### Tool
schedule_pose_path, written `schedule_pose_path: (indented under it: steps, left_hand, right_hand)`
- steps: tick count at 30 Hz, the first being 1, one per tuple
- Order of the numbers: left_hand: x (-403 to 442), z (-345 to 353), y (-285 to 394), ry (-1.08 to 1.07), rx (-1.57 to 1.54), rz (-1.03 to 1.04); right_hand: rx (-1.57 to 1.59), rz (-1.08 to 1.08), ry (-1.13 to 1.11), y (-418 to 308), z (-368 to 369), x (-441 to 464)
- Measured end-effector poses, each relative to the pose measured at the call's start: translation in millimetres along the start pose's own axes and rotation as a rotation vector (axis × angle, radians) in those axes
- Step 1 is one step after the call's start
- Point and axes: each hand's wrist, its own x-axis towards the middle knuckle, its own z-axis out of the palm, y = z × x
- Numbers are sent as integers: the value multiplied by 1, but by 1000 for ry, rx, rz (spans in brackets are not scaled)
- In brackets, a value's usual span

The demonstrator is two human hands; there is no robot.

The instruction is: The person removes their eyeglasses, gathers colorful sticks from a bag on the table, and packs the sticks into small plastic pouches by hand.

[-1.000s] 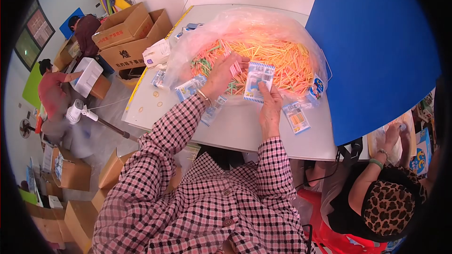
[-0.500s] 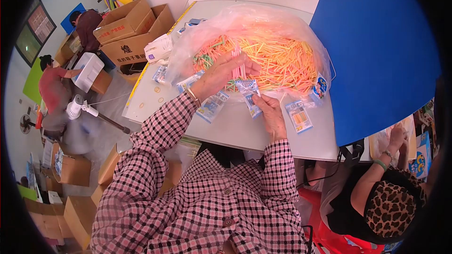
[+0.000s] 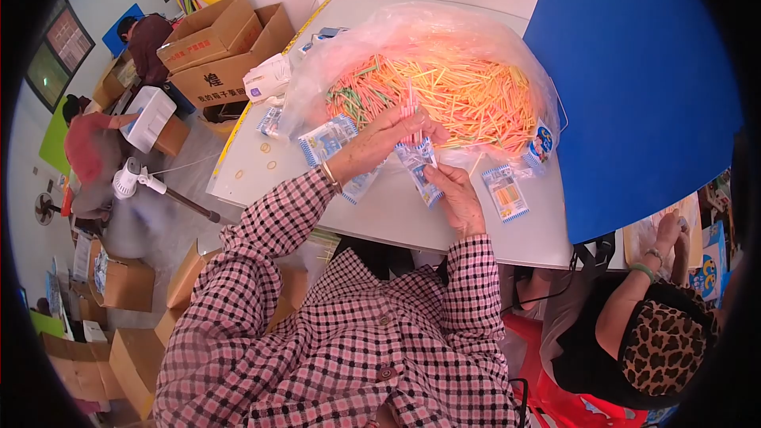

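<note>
My left hand (image 3: 379,139) is closed round a small bunch of thin pink sticks (image 3: 410,103). The lower ends of the bunch are at the top of a small blue-and-white plastic packet (image 3: 418,168); whether they are inside it I cannot tell. My right hand (image 3: 460,196) pinches that packet by its side. Just behind both hands, a large clear plastic bag (image 3: 305,103) lies spread open, full of loose orange, yellow, pink and green sticks (image 3: 468,107). Another packet (image 3: 505,192), with sticks showing inside, lies right of my right hand. More packets (image 3: 326,139) lie by my left wrist.
Rubber bands (image 3: 271,165) and a white pack (image 3: 268,78) are on the table (image 3: 349,222) at left. A blue panel (image 3: 634,87) stands at right. A person in a leopard-print cap (image 3: 666,349) sits nearby. Cardboard boxes (image 3: 210,51) and a fan (image 3: 131,181) are at left.
My left hand has come down and slightly right, bringing the pink sticks to the packet's top. My right hand still holds the packet, now a little lower and tilted.
</note>
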Motion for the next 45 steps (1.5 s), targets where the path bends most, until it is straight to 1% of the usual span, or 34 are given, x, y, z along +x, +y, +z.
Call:
schedule_pose_path:
  steps: [1, 6, 9, 12, 13, 18, 21, 22, 24, 26, 29, 32, 34, 37, 38, 41, 42, 45]
  left_hand:
    - [-1, 1, -1, 15, 0, 41]
    - [-7, 8, -6, 30, -16, 54]
    - [-9, 6, -10, 63, 56, 88]
    - [-11, 5, -15, 60, 23, 35]
    - [-11, 4, -17, 59, 7, 9]
    - [-5, -10, -25, -6, 59, 7]
    - [-3, -17, -19, 22, 145, 13]
    - [-3, -17, -17, 21, 147, 14]
    - [-2, -18, -12, 87, 64, 1]
    - [-1, -20, -12, 120, 23, -6]
    - [3, -30, -29, 2, 546, 64]
    - [5, -27, -21, -22, 459, 36]
    - [9, -24, -20, -37, 413, 23]
    - [14, -18, -18, 8, 362, 154]
    - [15, -16, -18, 5, 359, 152]
    - [15, -6, -12, 39, 171, 93]
    - [14, -4, -10, 37, 169, 92]
    - [10, -1, -4, 20, 116, -60]
  right_hand:
    - [1, -1, 1, 2, -2, 1]
    - [-11, -6, -42, 10, -8, 4]
    - [-3, -26, -30, 10, -6, 0]
    - [67, -39, 3, 12, -2, 3]
    - [67, -41, 1, 13, -2, 5]
    - [0, -93, 21, 15, 0, 11]
    - [-10, -125, 22, 13, 6, 15]
    - [38, -116, 19, 12, 7, 17]
    - [134, -97, 16, 10, 9, 19]
    - [127, -126, 19, 13, 7, 24]
    - [115, -175, 30, 18, 4, 29]
    - [141, -132, -5, 12, 7, 24]
    - [123, -120, 19, 7, 10, 18]
    - [86, -105, 65, -3, 14, 9]
    - [43, -90, 46, -6, 9, 7]
    - [-44, -56, 12, -11, 4, 0]
    - [-49, -69, 46, -13, 5, -3]
    - [-57, -98, 121, -16, 5, -8]
